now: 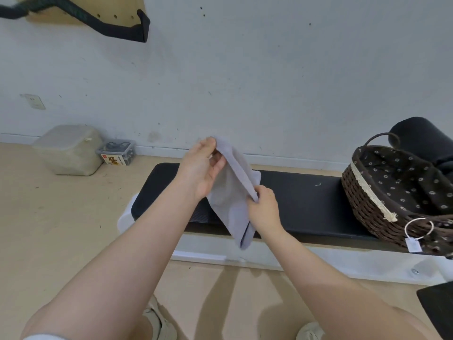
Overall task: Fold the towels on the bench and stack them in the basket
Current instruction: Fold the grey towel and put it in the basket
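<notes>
Head view: two hands, left grip [201,168] and right grip [263,207], pinch one towel [230,192]; one basket [367,192].

The bench [306,200] runs along the wall [245,82], with the wicker basket [382,192] on its right end. Above the bench's left half, both hands hold a towel [232,192], the left hand [201,170] higher than the right hand [263,207]. On the floor [49,217] far left sit a lidded bin [68,150] and a small box [117,153], against the wall.
</notes>
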The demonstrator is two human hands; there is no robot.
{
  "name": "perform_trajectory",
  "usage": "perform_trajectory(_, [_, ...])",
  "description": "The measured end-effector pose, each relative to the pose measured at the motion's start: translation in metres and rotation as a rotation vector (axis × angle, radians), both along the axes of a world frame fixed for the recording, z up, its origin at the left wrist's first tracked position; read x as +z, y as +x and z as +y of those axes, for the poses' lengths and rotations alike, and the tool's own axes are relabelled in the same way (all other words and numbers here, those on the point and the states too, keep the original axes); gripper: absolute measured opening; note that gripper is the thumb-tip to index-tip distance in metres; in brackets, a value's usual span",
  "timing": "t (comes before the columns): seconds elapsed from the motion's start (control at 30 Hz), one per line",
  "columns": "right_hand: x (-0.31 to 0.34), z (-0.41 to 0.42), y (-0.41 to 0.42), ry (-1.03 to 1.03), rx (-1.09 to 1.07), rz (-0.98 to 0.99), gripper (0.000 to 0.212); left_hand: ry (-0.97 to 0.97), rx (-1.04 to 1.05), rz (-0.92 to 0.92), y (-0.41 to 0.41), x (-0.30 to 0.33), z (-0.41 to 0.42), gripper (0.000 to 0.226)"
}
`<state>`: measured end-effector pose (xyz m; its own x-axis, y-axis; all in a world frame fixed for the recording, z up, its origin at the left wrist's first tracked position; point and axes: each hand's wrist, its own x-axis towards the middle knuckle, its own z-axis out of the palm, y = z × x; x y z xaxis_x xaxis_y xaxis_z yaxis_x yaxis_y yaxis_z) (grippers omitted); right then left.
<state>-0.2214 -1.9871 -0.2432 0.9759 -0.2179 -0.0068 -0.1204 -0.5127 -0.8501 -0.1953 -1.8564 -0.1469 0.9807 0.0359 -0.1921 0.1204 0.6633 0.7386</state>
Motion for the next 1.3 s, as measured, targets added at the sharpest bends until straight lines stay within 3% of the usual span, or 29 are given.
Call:
perform_trajectory(0.1, [0.011, -0.02, -0.003, 0.057, -0.066, 0.013, 0.027, -0.07, 0.105, -0.042, 0.004, 0.015, 0.013, 0.013])
perform_trajectory(0.33, [0.05, -0.06, -0.015, 0.235, -0.233, -0.07, 0.027, -0.143, 0.177, -0.006, -0.008, 0.027, 0.023, 0.007])
perform_trajectory(0.47, [0.062, -0.069, -0.025, 0.054, -0.254, -0.138, 0.026, -0.09, 0.218, -0.039, -0.021, 0.035, 0.022, 0.011])
perform_trajectory(0.6, [0.084, -0.079, -0.042, -0.37, -0.302, -0.098, 0.016, -0.126, 0.29, -0.094, -0.034, 0.05, 0.029, 0.011])
perform_trajectory(0.67, [0.097, -0.082, -0.047, -0.415, -0.317, -0.116, 0.016, -0.149, 0.325, -0.114, -0.037, 0.057, 0.033, 0.014])
perform_trajectory(0.73, [0.111, -0.081, -0.043, -0.171, -0.358, -0.129, 0.024, -0.131, 0.35, -0.131, -0.038, 0.059, 0.033, 0.018])
perform_trajectory(0.83, [0.137, -0.078, -0.037, 0.643, -0.407, -0.099, 0.039, -0.025, 0.365, -0.131, -0.039, 0.057, 0.03, 0.022])
perform_trajectory(0.9, [0.149, -0.076, -0.038, 0.902, -0.395, -0.21, 0.035, 0.125, 0.396, -0.122, -0.038, 0.054, 0.028, 0.022])
perform_trajectory(1.07, [0.159, -0.077, -0.044, 0.879, -0.396, -0.465, 0.019, 0.399, 0.464, -0.083, -0.036, 0.051, 0.033, 0.009])
perform_trajectory(1.2, [0.168, -0.086, -0.041, 0.998, -0.31, -0.536, 0.026, 0.344, 0.546, -0.162, -0.036, 0.063, 0.029, 0.009])
perform_trajectory(1.3, [0.17, -0.095, -0.025, 0.888, -0.398, -0.533, 0.024, 0.385, 0.522, -0.196, -0.025, 0.071, 0.025, 0.013])
